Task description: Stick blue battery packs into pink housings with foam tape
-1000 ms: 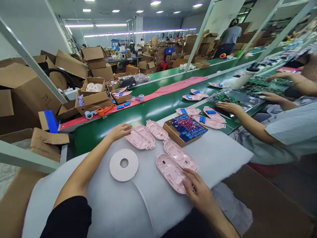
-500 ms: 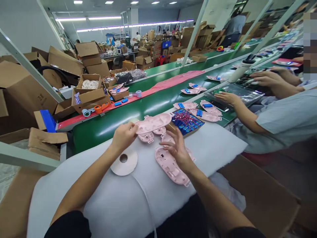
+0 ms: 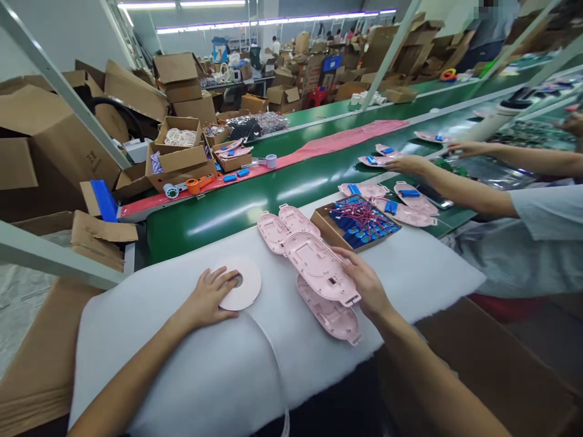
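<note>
My right hand (image 3: 367,285) grips the right edge of a pink plastic shell (image 3: 314,264), a long rounded half-casing with its ribbed inside facing up. It is held above another pink shell (image 3: 330,315) on the white padded sheet and partly covers it. Two more shells (image 3: 272,232) lie just beyond, at the far edge of the sheet. My left hand (image 3: 209,300) rests with fingers spread on the left side of a white tape roll (image 3: 249,288), fingertips near its core. A loose strip of tape (image 3: 273,358) trails from the roll toward me.
A cardboard box (image 3: 325,226) of blue batteries with red wires stands at right. Beyond runs a green conveyor belt (image 3: 218,218) with pink shells carrying blue batteries. A co-worker's arm (image 3: 460,188) reaches in from the right. Cartons (image 3: 50,139) are piled at left.
My left hand has let go of a raised pink shell and come down onto the tape roll. My right hand, open before, now holds a shell. The view has shifted.
</note>
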The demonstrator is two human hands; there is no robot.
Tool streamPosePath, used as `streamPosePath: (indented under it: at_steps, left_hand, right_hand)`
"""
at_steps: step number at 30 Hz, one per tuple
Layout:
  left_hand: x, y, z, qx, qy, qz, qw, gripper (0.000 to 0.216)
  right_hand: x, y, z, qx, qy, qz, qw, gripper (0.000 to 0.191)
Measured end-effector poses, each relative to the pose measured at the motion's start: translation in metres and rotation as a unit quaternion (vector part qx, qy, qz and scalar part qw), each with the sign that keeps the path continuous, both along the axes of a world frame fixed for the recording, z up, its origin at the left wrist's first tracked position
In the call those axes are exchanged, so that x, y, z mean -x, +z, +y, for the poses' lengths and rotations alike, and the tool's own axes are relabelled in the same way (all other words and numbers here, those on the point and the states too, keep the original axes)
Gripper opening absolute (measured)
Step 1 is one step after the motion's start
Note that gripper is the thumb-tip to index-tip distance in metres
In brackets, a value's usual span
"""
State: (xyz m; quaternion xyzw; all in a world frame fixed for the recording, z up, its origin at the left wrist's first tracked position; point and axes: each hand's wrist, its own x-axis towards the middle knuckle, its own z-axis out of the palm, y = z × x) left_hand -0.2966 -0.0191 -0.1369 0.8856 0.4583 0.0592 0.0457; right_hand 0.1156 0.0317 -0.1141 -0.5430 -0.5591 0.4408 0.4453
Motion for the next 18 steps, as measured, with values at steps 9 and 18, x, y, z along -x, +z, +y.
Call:
streamPosePath:
  at_steps: [9, 18]
  left_hand:
    - [0.008, 0.024, -0.046, 0.049, 0.02, 0.008, 0.999, 0.053]
    - [-0.004, 0.018, -0.086, -0.082, 0.113, -0.095, 0.986, 0.052]
  right_hand:
    - [0.136, 0.029, 0.087, -0.021, 0.206, -0.418, 0.884, 0.051]
    - [0.079, 0.012, -0.021, -0.042, 0.344, -0.253, 0.903, 0.058]
